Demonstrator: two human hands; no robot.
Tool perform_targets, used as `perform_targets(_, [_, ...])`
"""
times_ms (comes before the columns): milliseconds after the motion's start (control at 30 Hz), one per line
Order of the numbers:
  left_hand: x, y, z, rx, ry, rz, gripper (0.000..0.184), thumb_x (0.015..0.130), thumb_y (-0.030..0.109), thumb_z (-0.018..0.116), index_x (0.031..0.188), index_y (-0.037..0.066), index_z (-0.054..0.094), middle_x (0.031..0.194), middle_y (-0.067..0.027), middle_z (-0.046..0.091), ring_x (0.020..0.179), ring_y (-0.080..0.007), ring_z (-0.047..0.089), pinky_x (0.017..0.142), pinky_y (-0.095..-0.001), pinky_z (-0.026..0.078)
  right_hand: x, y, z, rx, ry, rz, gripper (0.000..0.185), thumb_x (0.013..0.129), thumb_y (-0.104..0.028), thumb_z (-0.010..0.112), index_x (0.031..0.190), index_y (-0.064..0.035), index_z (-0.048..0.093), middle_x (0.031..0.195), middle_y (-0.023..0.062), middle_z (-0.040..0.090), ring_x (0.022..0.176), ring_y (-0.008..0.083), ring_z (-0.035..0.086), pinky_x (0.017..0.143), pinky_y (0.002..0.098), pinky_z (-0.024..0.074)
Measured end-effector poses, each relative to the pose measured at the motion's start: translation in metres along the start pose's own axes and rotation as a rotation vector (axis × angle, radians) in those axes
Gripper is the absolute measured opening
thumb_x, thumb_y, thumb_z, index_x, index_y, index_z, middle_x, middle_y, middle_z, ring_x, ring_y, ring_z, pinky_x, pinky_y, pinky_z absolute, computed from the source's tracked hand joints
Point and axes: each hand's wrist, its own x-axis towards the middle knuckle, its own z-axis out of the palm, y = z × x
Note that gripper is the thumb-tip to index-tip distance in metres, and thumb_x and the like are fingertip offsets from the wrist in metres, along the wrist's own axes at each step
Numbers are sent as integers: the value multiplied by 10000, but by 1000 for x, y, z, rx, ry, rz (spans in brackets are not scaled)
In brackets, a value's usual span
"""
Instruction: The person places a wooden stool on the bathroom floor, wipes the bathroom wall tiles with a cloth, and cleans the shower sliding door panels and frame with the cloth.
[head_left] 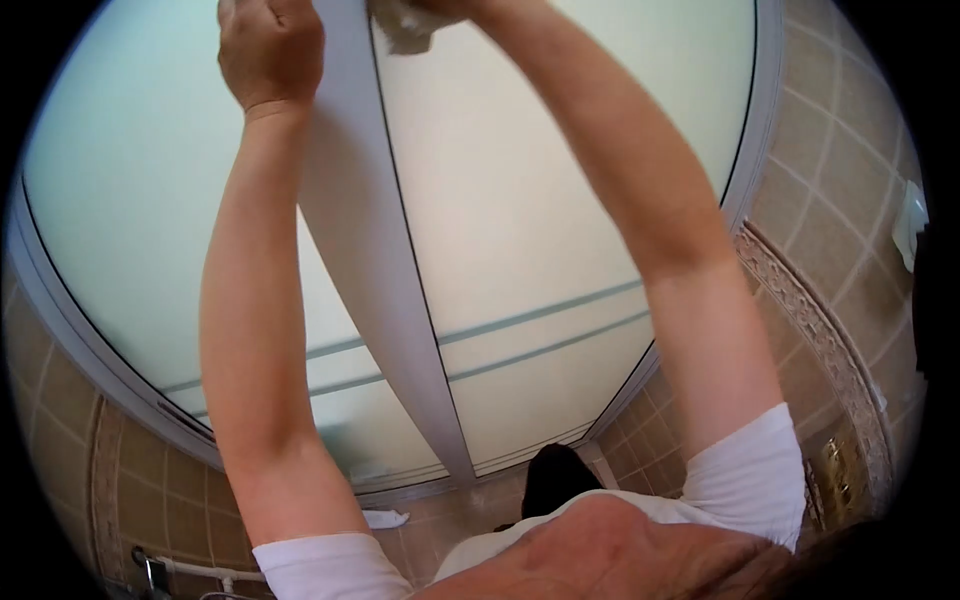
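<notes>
At the top edge of the view, my right hand (452,6) is mostly cut off and holds a whitish cloth (408,28) against the right frosted glass panel (500,180). My left hand (272,52) is raised beside the grey metal door frame (375,200), its back toward me and its fingers curled in. What those fingers grip, if anything, is hidden. Left of the frame is another frosted glass panel (130,250). Greenish stripes cross both panels lower down.
Tan tiled walls (830,130) with a decorative border (810,300) flank the door. A dark shoe or trouser leg (560,482) stands on the tiled floor near a small white object (385,519). A white pipe (200,571) runs at lower left.
</notes>
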Motion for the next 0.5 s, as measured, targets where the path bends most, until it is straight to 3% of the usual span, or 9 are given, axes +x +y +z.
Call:
perform_targets(33, [1,-9,7,127,65,146,432,978,352,304,1216,127,585,1337,-65,518,1230,-289,469,1055,-373,363,-5,-1,-2,13,-6,2,484,894,-249,543,1345,-95,463,1497,166,233,1396,321,184,1114,505,198])
perform_targets(67, [4,-32,12,237,88,295,397,973,311,320,1134,99,614,1325,-96,522,1219,-308,474,1047,-390,377,-8,1,-2,20,-11,4,474,898,-250,535,1343,-101,469,1503,161,222,1403,320,167,1118,503,190])
perform_targets(133, [2,-30,17,373,71,292,389,980,278,308,1088,72,619,1292,-105,545,1210,-316,479,1032,-392,396,-17,13,-4,60,-47,-49,454,908,-243,510,1346,-131,473,1519,151,189,1413,324,139,1119,516,181])
perform_targets(200, [2,-30,18,249,54,233,531,957,438,307,1287,75,510,1299,-139,527,1224,-336,457,1027,-431,379,-24,22,-23,151,-139,-48,424,904,-150,467,1327,-168,496,1524,131,197,1419,299,142,1119,537,174])
perform_targets(267, [4,-39,20,296,43,289,516,956,415,303,1301,86,498,1314,-142,514,1220,-336,463,1027,-426,381,-30,43,-35,96,-142,-18,427,876,-114,478,1301,-147,512,1512,129,229,1415,297,161,1122,517,194])
perform_targets(300, [1,-20,16,241,29,182,519,954,406,290,1316,89,484,1322,-139,508,1221,-328,466,1019,-426,393,-33,58,-42,75,-149,-15,427,876,-114,478,1301,-147,512,1512,129,229,1415,297,161,1122,517,194])
perform_targets(433, [-2,-9,15,282,46,134,517,962,414,283,1331,106,472,1309,-119,525,1216,-312,481,1009,-415,410,-47,137,-75,-221,-72,-127,501,773,-70,494,1274,-80,514,1369,197,429,1353,360,275,1123,457,221])
perform_targets(467, [-1,-15,15,291,37,147,507,965,414,285,1325,115,481,1307,-107,530,1214,-306,486,1013,-409,407,-60,158,-80,-209,14,26,515,758,-92,515,1271,-59,506,1353,193,441,1334,370,297,1116,457,230])
perform_targets(500, [-1,-19,16,298,26,159,499,969,415,286,1319,125,491,1305,-95,535,1212,-299,491,1016,-404,405,-68,181,-91,-162,10,24,549,747,-103,524,1292,-47,480,1337,194,450,1321,380,308,1100,464,248])
